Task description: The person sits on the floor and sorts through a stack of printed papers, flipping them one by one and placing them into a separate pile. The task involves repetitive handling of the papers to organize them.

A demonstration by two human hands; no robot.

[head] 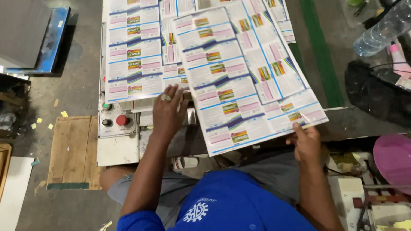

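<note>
A large printed sheet of label rows lies tilted across a pile of similar printed sheets on a machine table. My right hand grips the sheet's near right corner from below, thumb on top. My left hand, with a ring on one finger, rests flat with fingers spread on the sheets at the tilted sheet's left edge. Both forearms reach up from my blue shirt at the bottom.
A control panel with a red button and a green button sits left of my left hand. A wooden pallet lies on the floor at left. A plastic bottle, a black bag and a pink round object are at right.
</note>
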